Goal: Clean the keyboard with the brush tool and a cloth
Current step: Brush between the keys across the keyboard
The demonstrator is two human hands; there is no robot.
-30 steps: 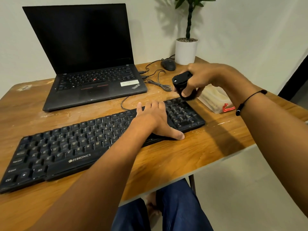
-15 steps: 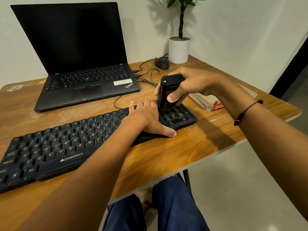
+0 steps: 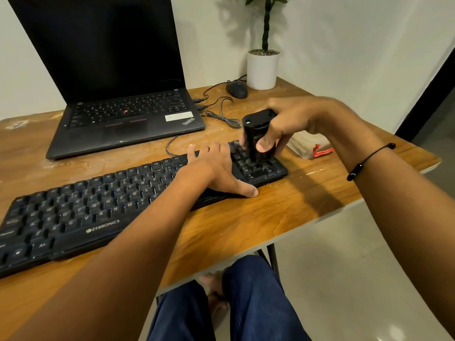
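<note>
A black Zebronics keyboard (image 3: pixel 103 207) lies slantwise across the wooden table (image 3: pixel 258 225). My left hand (image 3: pixel 216 171) rests flat on its right half, fingers straight, thumb at the front edge. My right hand (image 3: pixel 293 121) grips a black brush tool (image 3: pixel 256 134) held upright, its lower end down on the number-pad keys at the keyboard's right end. A folded pale cloth in a clear bag with a red clip (image 3: pixel 310 143) lies just right of the keyboard, partly hidden behind my right hand.
An open black laptop (image 3: pixel 118 77) stands behind the keyboard. A black mouse (image 3: pixel 236 89) with its coiled cable (image 3: pixel 222 114) and a white plant pot (image 3: pixel 263 68) sit at the back right corner. The table's right edge is close to the cloth.
My right hand has brought the brush tool down from above the keyboard's right end onto the number-pad keys. My left hand has stayed pressed on the keyboard.
</note>
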